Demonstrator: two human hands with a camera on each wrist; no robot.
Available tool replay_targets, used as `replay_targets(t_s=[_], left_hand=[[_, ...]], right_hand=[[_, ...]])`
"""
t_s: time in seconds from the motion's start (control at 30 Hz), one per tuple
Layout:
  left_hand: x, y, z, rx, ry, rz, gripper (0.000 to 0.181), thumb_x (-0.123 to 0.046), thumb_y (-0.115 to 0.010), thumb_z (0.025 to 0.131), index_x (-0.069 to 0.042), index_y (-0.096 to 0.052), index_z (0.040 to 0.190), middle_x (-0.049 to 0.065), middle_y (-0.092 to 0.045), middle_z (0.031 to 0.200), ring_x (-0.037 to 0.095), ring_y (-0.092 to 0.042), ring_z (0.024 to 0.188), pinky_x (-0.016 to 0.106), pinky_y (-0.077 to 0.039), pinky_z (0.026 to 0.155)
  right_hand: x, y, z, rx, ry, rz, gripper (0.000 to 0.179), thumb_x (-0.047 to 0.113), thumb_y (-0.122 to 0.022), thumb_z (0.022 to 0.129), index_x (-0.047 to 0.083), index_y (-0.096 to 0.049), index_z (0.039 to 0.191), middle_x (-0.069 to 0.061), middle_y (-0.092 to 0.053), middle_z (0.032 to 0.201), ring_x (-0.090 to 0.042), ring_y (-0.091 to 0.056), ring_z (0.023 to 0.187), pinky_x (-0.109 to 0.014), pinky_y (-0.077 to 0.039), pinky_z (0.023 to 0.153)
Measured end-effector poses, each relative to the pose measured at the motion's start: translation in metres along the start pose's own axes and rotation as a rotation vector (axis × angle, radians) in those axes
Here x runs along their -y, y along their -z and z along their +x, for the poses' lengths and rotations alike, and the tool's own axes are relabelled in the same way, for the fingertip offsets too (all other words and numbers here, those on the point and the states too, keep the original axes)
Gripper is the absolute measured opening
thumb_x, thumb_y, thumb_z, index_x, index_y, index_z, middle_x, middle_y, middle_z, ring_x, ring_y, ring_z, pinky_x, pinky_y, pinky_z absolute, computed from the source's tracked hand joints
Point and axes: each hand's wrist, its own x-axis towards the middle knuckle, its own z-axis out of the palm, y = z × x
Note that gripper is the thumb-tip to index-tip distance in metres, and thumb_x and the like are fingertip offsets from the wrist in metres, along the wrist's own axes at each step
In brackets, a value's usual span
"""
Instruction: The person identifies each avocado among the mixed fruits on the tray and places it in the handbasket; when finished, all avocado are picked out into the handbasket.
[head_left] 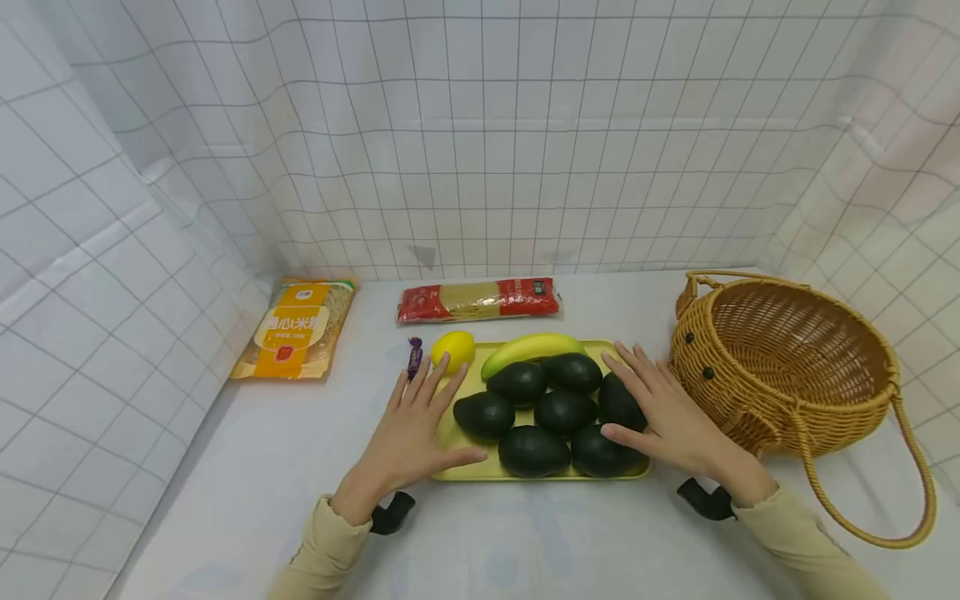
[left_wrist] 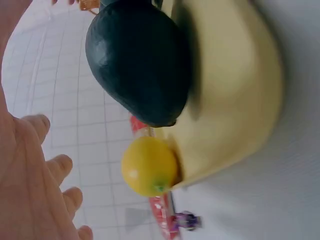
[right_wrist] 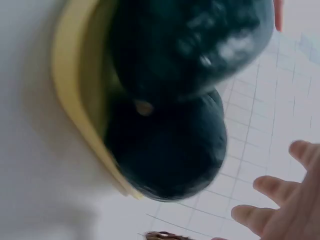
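Several dark avocados [head_left: 534, 451] lie in a shallow yellow tray [head_left: 468, 473] on the table. Behind them in the tray is a green-yellow banana [head_left: 532, 348], and a lemon [head_left: 453, 351] sits at the far left corner. My left hand [head_left: 408, 433], fingers spread, is over the tray's left side, holding nothing. Over the right side my right hand [head_left: 667, 417] also spreads its fingers and covers part of the avocados there. The left wrist view shows an avocado [left_wrist: 137, 60] and the lemon [left_wrist: 149, 166] beside the palm. Avocados [right_wrist: 167, 150] fill the right wrist view, apart from the fingers.
A wicker basket [head_left: 795, 429] with a long handle stands to the right, close to my right hand. Behind the tray lies a red noodle packet [head_left: 477, 300]. At the left are an orange food bag [head_left: 296, 329] and a small purple-wrapped candy [head_left: 415, 358]. Checked curtains enclose the table.
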Motion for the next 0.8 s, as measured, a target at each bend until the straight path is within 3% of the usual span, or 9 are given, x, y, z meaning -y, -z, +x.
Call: replay_targets(t_s=[0.2,0.43,0.6,0.8], left_hand=[[0.002,-0.014,-0.020,0.029,0.155,-0.181,0.119,-0.078,-0.059,0.069,-0.014,-0.007,0.154,0.011,-0.005,0.158,0.030,-0.002,0.143,0.050,-0.004,0.113],[0.001,-0.032,-0.030,0.102,0.306,-0.307,0.128,-0.076,-0.065,0.065,-0.007,-0.004,0.153,0.015,-0.004,0.157,0.031,-0.002,0.143,0.051,-0.003,0.113],[0.004,-0.042,-0.033,0.150,0.346,-0.349,0.133,-0.074,-0.069,0.064,-0.002,0.000,0.152,0.017,-0.004,0.157,0.031,-0.001,0.142,0.049,0.002,0.113],[0.007,-0.052,-0.035,0.094,0.342,-0.345,0.134,-0.072,-0.071,0.062,0.001,-0.003,0.151,0.017,-0.011,0.156,0.030,-0.002,0.143,0.047,0.002,0.113]], right_hand=[[-0.001,-0.005,-0.011,-0.094,-0.060,0.150,0.084,0.037,-0.066,0.089,0.028,-0.012,0.154,-0.001,-0.012,0.157,-0.027,-0.015,0.141,-0.061,-0.026,0.102],[0.004,-0.009,-0.020,-0.167,-0.087,0.244,0.082,0.028,-0.068,0.089,0.026,-0.017,0.153,-0.001,-0.017,0.156,-0.028,-0.021,0.139,-0.062,-0.031,0.099],[0.006,-0.015,-0.025,-0.235,-0.128,0.270,0.077,0.026,-0.069,0.088,0.027,-0.024,0.151,-0.002,-0.025,0.152,-0.028,-0.027,0.136,-0.060,-0.031,0.100],[0.005,-0.024,-0.031,-0.301,-0.199,0.272,0.069,0.024,-0.067,0.090,0.026,-0.032,0.148,-0.007,-0.036,0.145,-0.031,-0.044,0.123,-0.049,-0.042,0.092]])
